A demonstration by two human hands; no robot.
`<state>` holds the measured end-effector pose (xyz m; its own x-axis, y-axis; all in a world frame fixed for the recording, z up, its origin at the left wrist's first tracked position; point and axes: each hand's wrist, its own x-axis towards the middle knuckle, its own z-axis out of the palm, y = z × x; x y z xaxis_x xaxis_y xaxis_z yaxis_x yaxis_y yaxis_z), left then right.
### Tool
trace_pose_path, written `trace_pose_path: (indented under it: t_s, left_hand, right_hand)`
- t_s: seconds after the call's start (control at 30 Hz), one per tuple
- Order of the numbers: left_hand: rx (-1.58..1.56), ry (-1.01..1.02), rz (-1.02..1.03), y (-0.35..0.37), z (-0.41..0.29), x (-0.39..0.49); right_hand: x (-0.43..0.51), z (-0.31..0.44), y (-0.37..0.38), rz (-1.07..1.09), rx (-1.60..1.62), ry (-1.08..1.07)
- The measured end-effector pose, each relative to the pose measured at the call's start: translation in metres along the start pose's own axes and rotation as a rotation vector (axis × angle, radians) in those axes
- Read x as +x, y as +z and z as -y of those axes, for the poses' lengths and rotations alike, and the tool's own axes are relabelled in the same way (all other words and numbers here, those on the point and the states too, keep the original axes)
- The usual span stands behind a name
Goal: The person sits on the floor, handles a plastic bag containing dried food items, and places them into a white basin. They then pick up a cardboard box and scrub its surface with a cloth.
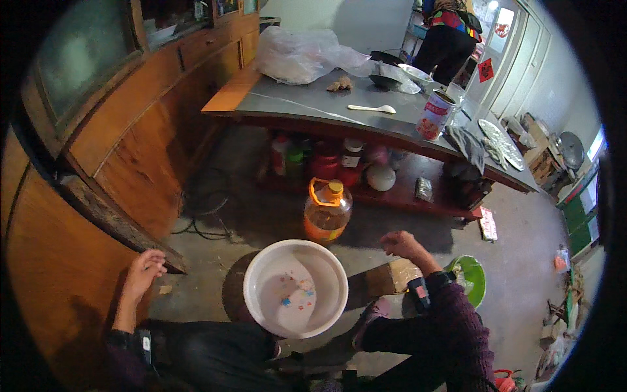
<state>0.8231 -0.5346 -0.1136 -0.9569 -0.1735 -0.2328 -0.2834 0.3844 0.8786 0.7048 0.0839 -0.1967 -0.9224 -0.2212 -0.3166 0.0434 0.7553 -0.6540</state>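
Note:
My left hand (147, 267) is raised at the left, beside the wooden cabinet's lower corner, its fingers loosely bent with nothing seen in them. To the right of the basin, my right hand (400, 244) hangs in the air, its fingers curled loosely and no object visible in them. Between my hands, before my knees, is a white basin (259, 299) with small coloured patterns on its bottom. Just behind it a clear plastic oil jug (327, 215) with an orange handle and yellow cap stands on the floor, partly full of orange-yellow liquid. Neither hand touches the basin or jug.
A cardboard box (405, 274) and a green bin (480, 281) are at the right. Ahead stands a table (313, 100) bearing a spoon (371, 109), a tin can (436, 115) and plastic bags (299, 54). The wooden cabinet (142, 127) lines the left. A person (446, 44) bends over behind the table.

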Motion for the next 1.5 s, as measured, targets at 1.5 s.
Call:
trace_pose_path:
  t_s: [1.5]
  left_hand:
    - [-0.537, -0.05, 0.336, 0.3, -0.009, 0.078]
  right_hand:
    - [0.036, -0.05, -0.26, -1.277, -0.33, -0.181]
